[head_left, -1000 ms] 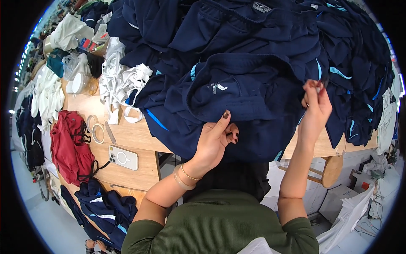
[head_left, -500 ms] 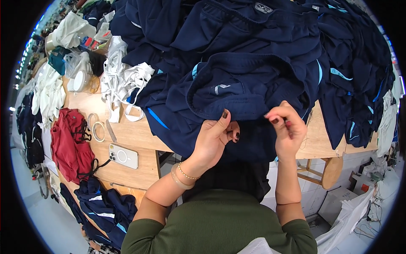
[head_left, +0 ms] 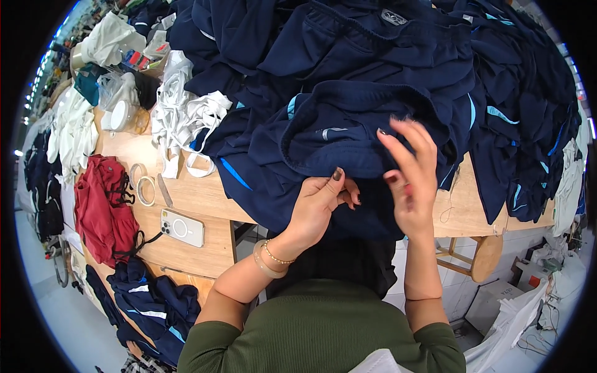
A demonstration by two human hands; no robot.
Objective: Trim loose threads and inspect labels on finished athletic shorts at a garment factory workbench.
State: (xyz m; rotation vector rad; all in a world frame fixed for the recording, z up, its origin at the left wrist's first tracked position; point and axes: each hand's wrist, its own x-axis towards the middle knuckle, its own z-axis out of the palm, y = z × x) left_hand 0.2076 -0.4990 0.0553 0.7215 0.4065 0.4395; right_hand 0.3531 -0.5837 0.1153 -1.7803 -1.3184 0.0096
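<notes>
Wooden worktable (head_left: 205, 199); pale floor (head_left: 56, 323)

A navy garment (head_left: 348, 140) is pinched at its lower edge by the left hand (head_left: 317, 208), whose fingers (head_left: 348, 194) are closed on the dark fabric. The right hand (head_left: 410, 177) is held just beside it, fingers spread and raised above the cloth. A large heap of navy garments (head_left: 485, 81) is spread across the wooden bench (head_left: 199, 199). A white phone (head_left: 181, 227), two tape rolls (head_left: 142, 186), white straps (head_left: 186, 118) and a red cloth (head_left: 102, 202) are seen at the left.
</notes>
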